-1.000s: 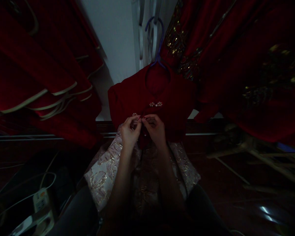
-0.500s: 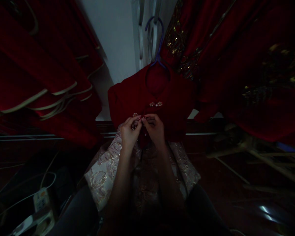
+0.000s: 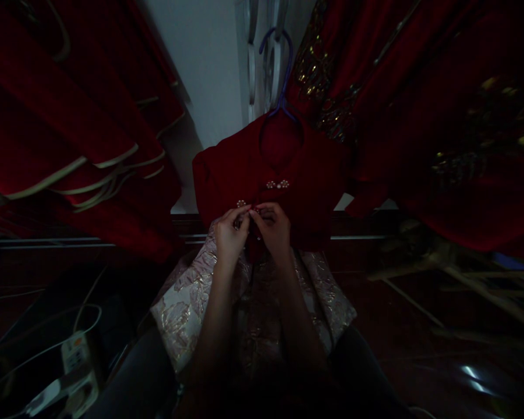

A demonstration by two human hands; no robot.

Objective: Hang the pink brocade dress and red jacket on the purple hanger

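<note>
A red garment [image 3: 227, 169] hangs in front of me on a purple hanger [image 3: 283, 87]. Pearly flower-shaped fasteners [image 3: 278, 184] sit closed across its front below the neckline. Lower down, my left hand [image 3: 231, 230] and my right hand [image 3: 274, 227] meet at the front opening, fingertips pinched almost together. The fingers of both are closed at the garment's front edges, beside another pearly flower ornament [image 3: 241, 203]. What exactly lies between the fingertips is too dark and small to make out. Below the hands, pale brocade cloth with shiny leaf patterns [image 3: 187, 302] spreads over my lap.
Red garments with pale trim [image 3: 70, 128] hang at the left, and red ones with gold sequins [image 3: 318, 70] at the right. A power strip [image 3: 76, 355] with white cords lies at the lower left. A wooden frame [image 3: 454, 270] stands at the right.
The view has shifted very slightly. My fingertips have moved a little against each other at the garment's front, with both hands staying in the same place.
</note>
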